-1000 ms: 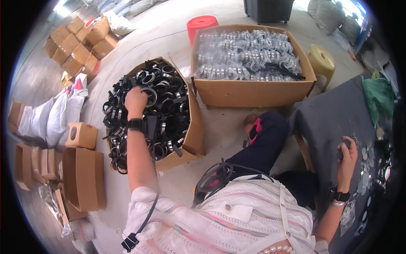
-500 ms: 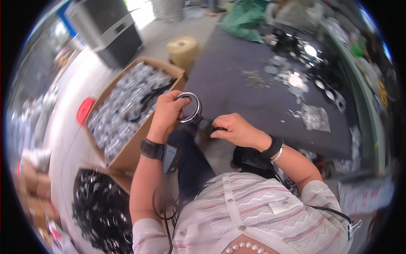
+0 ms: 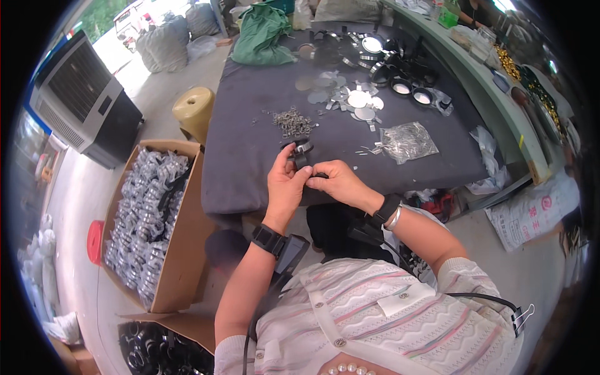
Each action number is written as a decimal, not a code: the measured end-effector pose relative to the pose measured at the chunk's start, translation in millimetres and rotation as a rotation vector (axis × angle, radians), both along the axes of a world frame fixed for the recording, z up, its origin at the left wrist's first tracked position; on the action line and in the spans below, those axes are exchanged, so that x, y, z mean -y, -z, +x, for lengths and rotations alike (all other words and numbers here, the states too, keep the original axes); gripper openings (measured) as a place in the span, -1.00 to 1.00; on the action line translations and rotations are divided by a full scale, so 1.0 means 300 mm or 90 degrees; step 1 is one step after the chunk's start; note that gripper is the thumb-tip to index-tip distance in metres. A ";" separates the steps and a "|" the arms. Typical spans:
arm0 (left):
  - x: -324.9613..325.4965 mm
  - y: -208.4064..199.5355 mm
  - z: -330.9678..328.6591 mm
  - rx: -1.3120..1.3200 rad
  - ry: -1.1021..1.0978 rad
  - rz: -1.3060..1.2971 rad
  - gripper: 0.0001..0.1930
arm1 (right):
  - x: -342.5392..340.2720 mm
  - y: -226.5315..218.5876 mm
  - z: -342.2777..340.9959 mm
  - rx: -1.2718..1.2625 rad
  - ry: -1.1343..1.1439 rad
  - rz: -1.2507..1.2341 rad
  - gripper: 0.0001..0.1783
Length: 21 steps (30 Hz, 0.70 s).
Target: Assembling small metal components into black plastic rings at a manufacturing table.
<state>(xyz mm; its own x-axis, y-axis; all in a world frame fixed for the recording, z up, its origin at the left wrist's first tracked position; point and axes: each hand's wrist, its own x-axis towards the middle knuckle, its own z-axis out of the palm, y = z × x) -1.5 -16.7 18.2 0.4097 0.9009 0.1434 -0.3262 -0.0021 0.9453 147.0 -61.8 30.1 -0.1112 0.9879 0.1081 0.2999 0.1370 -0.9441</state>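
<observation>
Left: a carton contains plastic-wrapped parts with silver bands. Left hand: thumb and fingers grasp the ring part – round and black, with a bright silver band and a short black stem underneath. The ring part is positioned over the near side of the table, just short of a heap of metal pieces. Right hand: thumb and fingers pinch a dark piece – mostly hidden – near the stem.
</observation>
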 end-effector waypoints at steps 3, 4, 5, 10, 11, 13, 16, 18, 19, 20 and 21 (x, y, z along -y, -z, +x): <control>-0.018 0.034 0.017 -0.057 -0.023 0.016 -0.44 | -0.018 -0.039 0.076 0.198 0.081 0.048 -0.80; -0.024 0.038 0.020 -0.103 -0.036 0.030 -0.44 | -0.042 -0.035 0.134 0.312 0.153 0.136 -0.76; -0.028 0.036 0.018 -0.102 -0.034 0.029 -0.44 | -0.061 -0.058 0.191 0.458 0.216 0.191 -0.77; -0.035 0.035 0.009 -0.113 -0.077 0.048 -0.53 | -0.154 -0.120 0.365 0.811 0.394 0.029 -0.86; -0.038 0.042 0.011 -0.112 -0.080 0.050 -0.53 | -0.177 -0.090 0.399 0.823 0.383 -0.044 -0.85; -0.036 0.059 0.015 -0.136 -0.098 0.071 -0.54 | -0.203 -0.081 0.430 0.785 0.360 -0.182 -0.80; -0.019 0.051 0.013 -0.115 -0.107 0.062 -0.52 | -0.213 -0.065 0.440 0.737 0.411 -0.169 -0.80; -0.023 0.056 0.011 -0.112 -0.107 0.064 -0.52 | -0.209 -0.079 0.463 0.679 0.427 -0.161 -0.78; -0.020 0.063 0.008 -0.120 -0.106 0.055 -0.51 | -0.206 -0.083 0.479 0.621 0.442 -0.157 -0.76; -0.023 0.065 0.011 -0.127 -0.103 0.048 -0.50 | -0.206 -0.090 0.512 0.623 0.444 -0.157 -0.76; -0.024 0.059 0.018 -0.126 -0.100 0.046 -0.50 | -0.205 -0.101 0.549 0.552 0.454 -0.113 -0.75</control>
